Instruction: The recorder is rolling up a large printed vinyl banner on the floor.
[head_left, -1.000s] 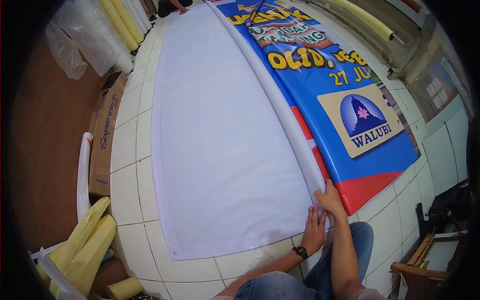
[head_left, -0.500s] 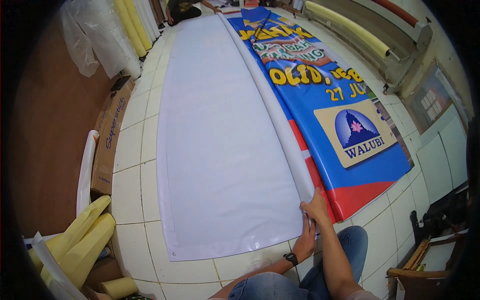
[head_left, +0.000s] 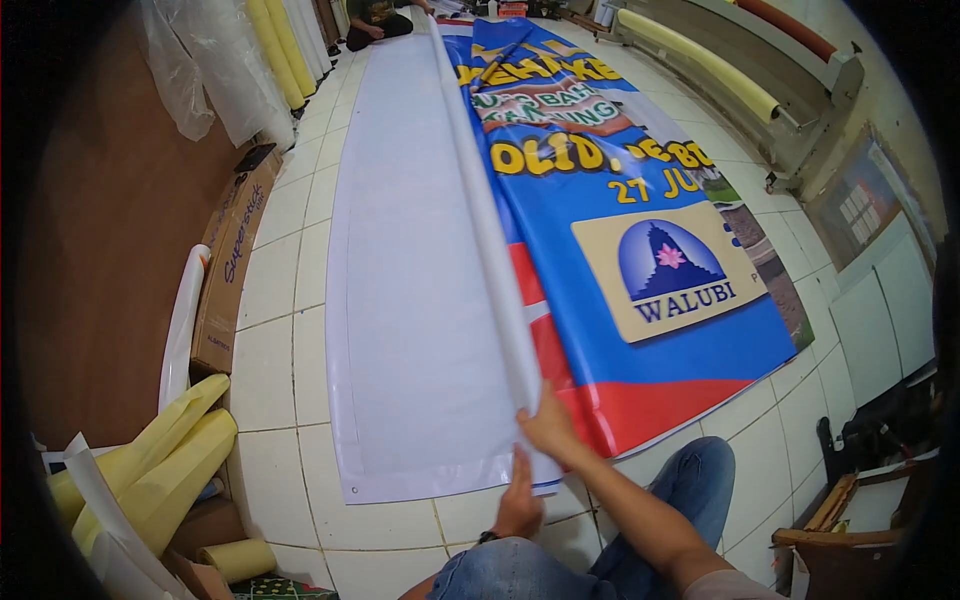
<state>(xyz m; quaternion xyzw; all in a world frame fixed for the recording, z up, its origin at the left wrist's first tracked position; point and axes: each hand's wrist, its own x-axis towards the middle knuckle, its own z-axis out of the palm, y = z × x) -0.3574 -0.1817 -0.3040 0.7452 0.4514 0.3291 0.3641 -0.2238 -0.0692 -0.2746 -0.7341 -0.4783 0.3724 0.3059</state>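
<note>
A long vinyl banner [head_left: 410, 300] lies on the floor, its white back facing up with an eyelet in the near left corner. Its right side is turned over in a lengthwise fold [head_left: 490, 250]. My right hand [head_left: 548, 425] is closed on the near end of this fold. Just below it, my left hand [head_left: 518, 505], with a dark watch at the wrist, rests at the near edge, fingers stretched along the sheet. To the right of the fold, the printed face [head_left: 560, 330] shows blue and red with yellow lettering and a temple emblem.
At the far end a person [head_left: 378, 22] sits by the fold. A long cardboard box [head_left: 235, 265] and yellow paper rolls [head_left: 185, 460] line the left. A roller machine [head_left: 800, 90] stands at the far right; a wooden frame [head_left: 850, 520] is at near right.
The fold and both my hands have moved left, narrowing the white area. The printed part has shifted left too. My right hand keeps its grip; my left hand now sits lower, beside it.
</note>
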